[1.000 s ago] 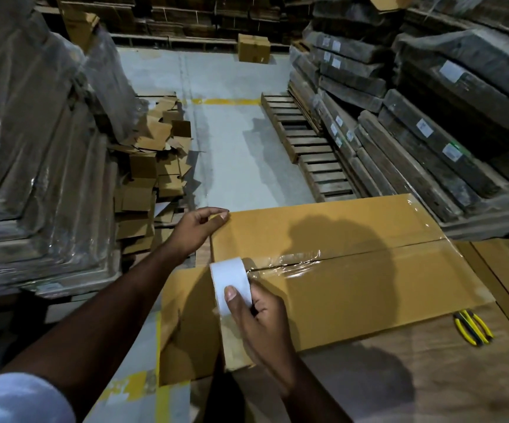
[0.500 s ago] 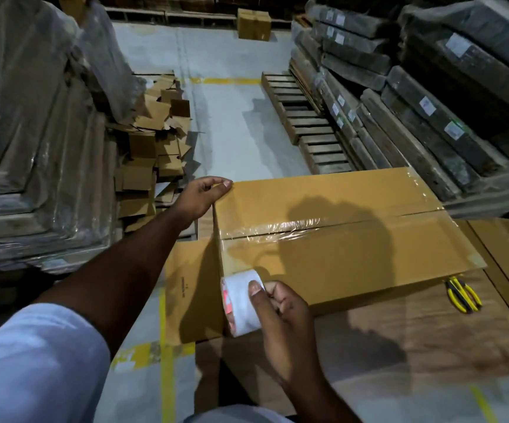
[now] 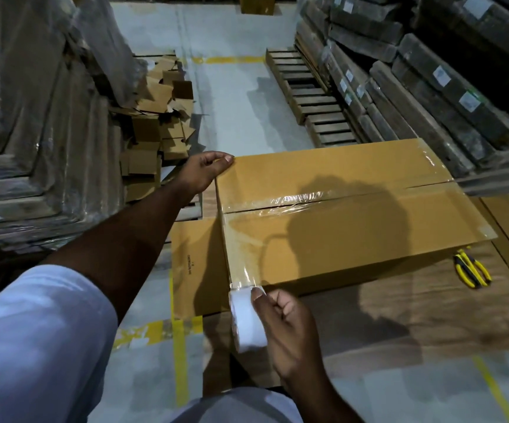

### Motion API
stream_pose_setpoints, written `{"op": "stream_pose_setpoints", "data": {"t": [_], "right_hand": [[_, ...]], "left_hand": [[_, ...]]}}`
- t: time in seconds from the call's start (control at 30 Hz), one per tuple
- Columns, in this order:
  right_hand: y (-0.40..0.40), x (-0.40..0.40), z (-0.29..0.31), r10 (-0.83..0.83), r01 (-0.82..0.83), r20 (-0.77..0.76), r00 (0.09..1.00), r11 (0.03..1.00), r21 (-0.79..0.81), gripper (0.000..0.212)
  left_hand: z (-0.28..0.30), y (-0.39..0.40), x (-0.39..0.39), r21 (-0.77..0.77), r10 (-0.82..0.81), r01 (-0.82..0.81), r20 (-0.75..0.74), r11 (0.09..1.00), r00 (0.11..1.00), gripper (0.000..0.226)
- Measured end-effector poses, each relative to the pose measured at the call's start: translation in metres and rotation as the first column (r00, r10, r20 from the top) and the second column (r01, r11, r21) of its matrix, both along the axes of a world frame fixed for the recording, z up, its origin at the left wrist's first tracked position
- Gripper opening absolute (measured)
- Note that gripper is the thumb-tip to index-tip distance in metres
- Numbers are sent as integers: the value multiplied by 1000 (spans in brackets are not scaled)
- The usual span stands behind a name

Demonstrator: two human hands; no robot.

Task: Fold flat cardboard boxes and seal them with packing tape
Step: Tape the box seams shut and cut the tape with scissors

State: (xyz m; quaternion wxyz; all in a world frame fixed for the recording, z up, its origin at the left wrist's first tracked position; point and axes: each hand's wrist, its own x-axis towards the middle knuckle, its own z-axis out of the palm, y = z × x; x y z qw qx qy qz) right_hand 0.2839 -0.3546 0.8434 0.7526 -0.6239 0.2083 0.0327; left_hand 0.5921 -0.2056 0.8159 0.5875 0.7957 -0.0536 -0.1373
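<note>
A long brown cardboard box (image 3: 338, 227) lies across the work surface, its centre seam covered by clear tape. My left hand (image 3: 204, 172) pinches the box's far left corner. My right hand (image 3: 287, 325) grips a white roll of packing tape (image 3: 247, 319) just past the box's near left edge. A strip of clear tape (image 3: 241, 248) runs from the roll up along the box's left end.
Yellow-handled pliers (image 3: 471, 268) lie on the brown surface right of the box. A flat cardboard sheet (image 3: 195, 264) sticks out under the box's left end. Cardboard scraps (image 3: 155, 123) pile at left, wooden pallets (image 3: 311, 99) and wrapped stacks (image 3: 430, 80) beyond.
My right hand has drawn the tape roll toward me, from the centre seam down over the box's left end past its near edge. My left hand stays on the far corner.
</note>
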Motion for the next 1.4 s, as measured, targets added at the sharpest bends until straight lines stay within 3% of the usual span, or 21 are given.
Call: {"op": "stream_pose_setpoints", "data": {"t": [0.23, 0.4, 0.53, 0.6, 0.7, 0.83, 0.9, 1.0, 1.07, 1.17, 1.23, 1.4], "right_hand": [[3, -2, -23, 1, -11, -116, 993, 996, -89, 42], [3, -1, -28, 0, -10, -105, 994, 995, -95, 42], [4, 1, -35, 2, -15, -64, 998, 978, -208, 48], [4, 1, -40, -1, -10, -49, 999, 977, -213, 48], [6, -3, -45, -34, 31, -29, 999, 992, -123, 43], [3, -7, -52, 9, -9, 1, 1000, 998, -60, 41], [-2, -10, -60, 111, -110, 14, 994, 992, -65, 53], [-12, -25, -71, 256, -253, 41, 966, 965, -69, 36], [-18, -30, -77, 291, -288, 20, 957, 953, -92, 37], [-19, -25, -82, 319, -301, 44, 947, 925, -232, 37], [-17, -19, -84, 319, -294, 39, 947, 908, -298, 43], [-12, -15, -98, 220, -213, 4, 975, 949, -232, 74]], "left_hand": [[-5, 5, 2, 22, -30, 29, 22, 999, 999, 26], [-5, 4, 2, 32, -43, 42, 34, 999, 999, 28], [-7, 2, 0, 62, -26, 23, 54, 998, 998, 31], [-10, 1, -1, 136, -33, 21, 92, 991, 995, 40], [-9, -4, -12, 402, -106, -4, 253, 916, 962, 56], [-7, -8, -90, 619, -433, 130, 369, 774, 823, 71], [-13, -4, -142, 610, -492, 175, 402, 773, 772, 68], [-18, 5, -194, 559, -509, 211, 455, 802, 730, 66], [-19, 9, -202, 581, -547, 230, 459, 781, 700, 77], [-22, 11, -197, 617, -568, 214, 461, 757, 682, 96], [-26, 10, -197, 606, -555, 198, 484, 770, 676, 97], [-34, 6, -198, 515, -498, 215, 511, 830, 700, 96]]}}
